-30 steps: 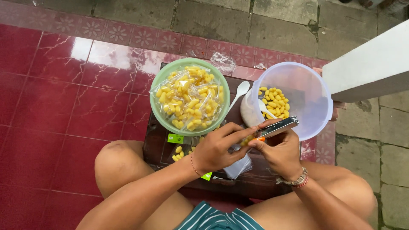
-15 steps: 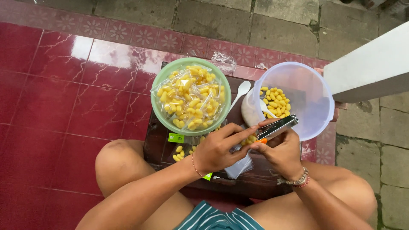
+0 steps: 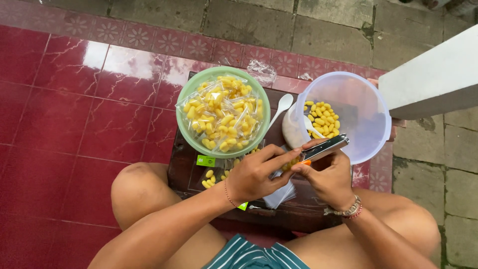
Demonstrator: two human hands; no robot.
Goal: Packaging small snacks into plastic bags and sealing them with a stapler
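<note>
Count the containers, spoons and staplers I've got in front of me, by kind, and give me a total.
Green bowl filled with small packed bags of yellow snacks: 1
Clear plastic tub with loose yellow snacks: 1
White spoons: 2, one on the dark board, one inside the tub
Metal stapler in the right hand, with the left hand beside it: 1
Total: 5

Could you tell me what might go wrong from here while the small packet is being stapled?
The left hand pinches the small packet right at the mouth of the metal stapler held by the right hand, so a fingertip could get caught. Loose yellow pieces lie on the dark low table near its edge and might roll off. The green bowl, heaped with filled packets, could shed some if bumped.
</note>
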